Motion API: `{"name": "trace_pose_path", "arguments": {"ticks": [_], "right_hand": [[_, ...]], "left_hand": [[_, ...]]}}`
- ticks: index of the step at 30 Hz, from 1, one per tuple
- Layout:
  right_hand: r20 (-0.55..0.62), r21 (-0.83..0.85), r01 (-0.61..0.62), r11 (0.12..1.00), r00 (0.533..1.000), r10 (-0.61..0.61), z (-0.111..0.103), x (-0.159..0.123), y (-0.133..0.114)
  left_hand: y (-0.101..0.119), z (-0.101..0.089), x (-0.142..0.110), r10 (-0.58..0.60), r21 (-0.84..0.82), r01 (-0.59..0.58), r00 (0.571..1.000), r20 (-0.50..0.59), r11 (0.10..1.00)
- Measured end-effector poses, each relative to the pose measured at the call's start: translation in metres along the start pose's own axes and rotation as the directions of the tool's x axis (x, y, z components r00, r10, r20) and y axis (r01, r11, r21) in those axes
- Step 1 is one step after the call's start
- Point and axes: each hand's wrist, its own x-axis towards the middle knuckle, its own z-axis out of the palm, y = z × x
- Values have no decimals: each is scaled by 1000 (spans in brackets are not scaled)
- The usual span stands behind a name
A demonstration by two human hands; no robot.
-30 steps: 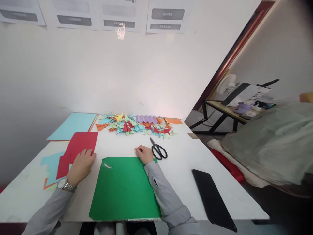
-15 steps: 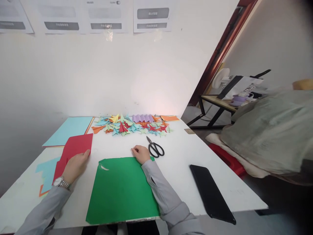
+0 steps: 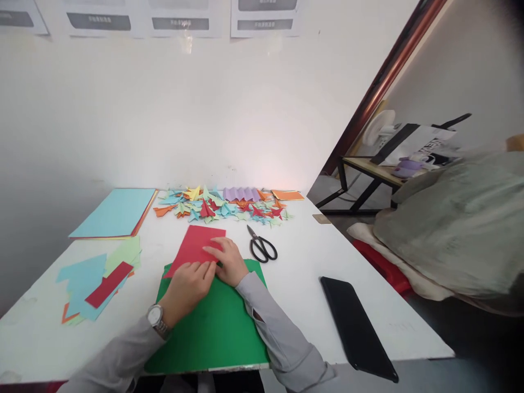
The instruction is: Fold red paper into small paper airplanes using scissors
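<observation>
A sheet of red paper [image 3: 194, 243] lies partly over the far edge of a green mat [image 3: 213, 333], directly in front of me. My left hand [image 3: 190, 286], with a metal watch at the wrist, grips the near edge of the sheet, fingers curled. Close against it, my right hand [image 3: 229, 262] holds the sheet's near right corner, with a finger stretched across the red surface. Black-handled scissors [image 3: 262, 245] lie just right of my right hand, tip pointing away.
Folded paper pieces [image 3: 204, 207] lie heaped along the wall. Stacked coloured sheets [image 3: 114, 213] are at the far left, with paper offcuts [image 3: 88, 284] nearer. A black flat object [image 3: 356, 327] lies at the right edge. Beyond the table, a person's clothed body [image 3: 454, 224] shows.
My left hand has brought the red sheet rightward from the left side onto the mat, and my right hand now touches it. A red strip shows on the offcuts. The view has shifted slightly.
</observation>
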Motion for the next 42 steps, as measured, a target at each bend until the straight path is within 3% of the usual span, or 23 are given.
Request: {"name": "trace_pose_path", "arguments": {"ticks": [4, 9, 11, 13, 16, 18, 20, 23, 25, 27, 33, 38, 42], "right_hand": [[68, 91, 62, 994, 995, -68, 4, -7, 8], [38, 282, 51, 958, 997, -64, -5, -12, 25], [89, 358, 10, 934, 995, -44, -12, -13, 28], [130, 425, -42, 904, 991, -15, -17, -14, 29], [170, 488, -115, 865, 985, 35, -22, -13, 32], [194, 501, -196, 843, 975, 111, -24, -13, 33], [213, 485, -340, 806, 940, 268, -26, -14, 34], [218, 430, -565, 704, 822, 527, -24, -14, 34], [159, 386, -662, 642, 734, 661, -20, -11, 34], [120, 309, -719, 622, 678, 725, -16, -5, 35], [90, 81, -747, 660, 665, 741, -12, 9, 38], [-22, 59, -708, 704, 704, 710, -12, -2, 29], [-98, 83, -709, 700, 694, 714, -12, -6, 26]], "left_hand": [[5, 6, 2, -13, -139, 11, 1000, -11, 990], [-36, 1, -22, -146, -226, 116, 982, -119, 967], [-57, 3, -32, -173, -292, 145, 982, -72, 945], [-72, 7, -35, -122, -342, 121, 992, 21, 932], [-81, 11, -24, -37, -422, 81, 993, 112, 903], [-82, 11, -10, -39, -463, 112, 986, 163, 879], [-83, 8, 6, -92, -466, 197, 967, 237, 863], [-87, 5, 25, -158, -434, 309, 923, 350, 846], [-89, 6, 33, -249, -400, 393, 897, 366, 828], [-88, 11, 36, -344, -392, 470, 871, 351, 791], [-75, 27, 30, -554, -432, 578, 809, 195, 692], [-62, 31, 21, -575, -485, 555, 809, 125, 676], [-57, 34, 16, -558, -565, 465, 829, 9, 682]]}}
